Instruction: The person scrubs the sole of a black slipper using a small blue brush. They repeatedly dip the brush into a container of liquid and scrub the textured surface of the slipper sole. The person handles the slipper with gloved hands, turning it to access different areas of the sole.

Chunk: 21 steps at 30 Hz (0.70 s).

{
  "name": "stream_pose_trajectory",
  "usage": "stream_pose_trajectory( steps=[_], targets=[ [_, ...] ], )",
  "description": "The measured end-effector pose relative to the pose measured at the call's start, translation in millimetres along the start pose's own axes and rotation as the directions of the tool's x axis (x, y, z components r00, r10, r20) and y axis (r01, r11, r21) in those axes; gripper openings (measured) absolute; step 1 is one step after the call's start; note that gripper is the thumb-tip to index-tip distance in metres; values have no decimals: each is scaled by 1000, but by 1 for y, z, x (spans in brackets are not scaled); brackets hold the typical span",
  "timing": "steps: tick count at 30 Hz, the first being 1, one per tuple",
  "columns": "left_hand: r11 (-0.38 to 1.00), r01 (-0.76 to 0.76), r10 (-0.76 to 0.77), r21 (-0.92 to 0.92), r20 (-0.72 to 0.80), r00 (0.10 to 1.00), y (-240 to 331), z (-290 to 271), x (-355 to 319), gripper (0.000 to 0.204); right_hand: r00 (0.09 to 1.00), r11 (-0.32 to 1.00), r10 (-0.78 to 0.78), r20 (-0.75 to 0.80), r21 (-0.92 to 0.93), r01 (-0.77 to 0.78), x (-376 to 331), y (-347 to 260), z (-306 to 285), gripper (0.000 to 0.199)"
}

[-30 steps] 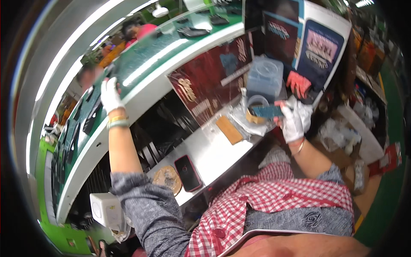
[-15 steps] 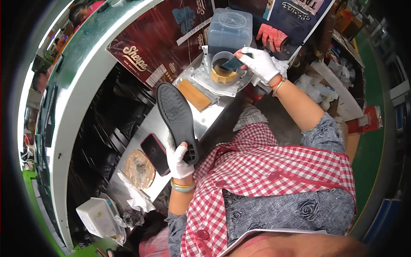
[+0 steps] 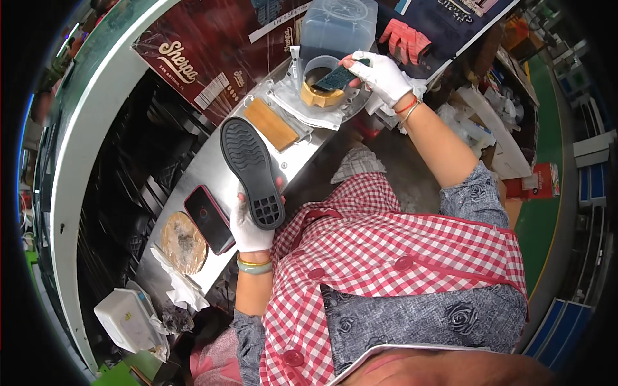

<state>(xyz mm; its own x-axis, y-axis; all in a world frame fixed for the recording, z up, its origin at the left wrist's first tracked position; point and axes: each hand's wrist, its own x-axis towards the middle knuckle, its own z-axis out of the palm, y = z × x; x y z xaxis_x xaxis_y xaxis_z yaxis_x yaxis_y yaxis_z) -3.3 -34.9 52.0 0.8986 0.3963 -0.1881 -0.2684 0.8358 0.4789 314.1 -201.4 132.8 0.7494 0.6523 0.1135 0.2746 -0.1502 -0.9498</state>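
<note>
In the head view, our left hand (image 3: 250,225) grasps the black shoe sole (image 3: 248,154) at its heel end, ridged face toward us, to the lower left of the clear cup (image 3: 310,66). Our right hand (image 3: 386,78) pinches a dark teal pad (image 3: 333,78) at the cup's mouth; whether its tip is wet we cannot tell. We judge it best to hold the sole level and well apart from the cup, keep our fingers on its edges, and lift the pad without tipping the cup.

As for writing, left of the cup the maroon box (image 3: 212,51) bears pale script lettering, a barcode label and a white strip of characters. Upper right of the cup, a dark blue panel (image 3: 460,19) carries pale print. The translucent tub (image 3: 335,35), just above the cup, shows a round moulded mark, too faint to read.
</note>
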Motion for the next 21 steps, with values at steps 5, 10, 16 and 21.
stream_pose_trajectory(
  steps=[5, 10, 16, 21],
  targets=[
    [997, -12, 10, -78, -28, 1000, -4, -7, 4, 46, 955, 940, 281, -92, 229, -255, -4, 8, -4, 23],
    [996, -34, 30, -78, -51, 998, -6, -4, 7, 56, 983, 858, 180, 23, 486, -168, -43, -25, 49, 22],
    [994, -40, 41, -100, -2, 999, -4, 14, 5, 77, 995, 895, 75, 60, 437, -93, -82, -65, 125, 19],
    [997, -23, 25, -80, 32, 999, -2, 24, 0, 85, 990, 882, 95, 107, 452, -134, -82, -71, 137, 20]
  ],
)
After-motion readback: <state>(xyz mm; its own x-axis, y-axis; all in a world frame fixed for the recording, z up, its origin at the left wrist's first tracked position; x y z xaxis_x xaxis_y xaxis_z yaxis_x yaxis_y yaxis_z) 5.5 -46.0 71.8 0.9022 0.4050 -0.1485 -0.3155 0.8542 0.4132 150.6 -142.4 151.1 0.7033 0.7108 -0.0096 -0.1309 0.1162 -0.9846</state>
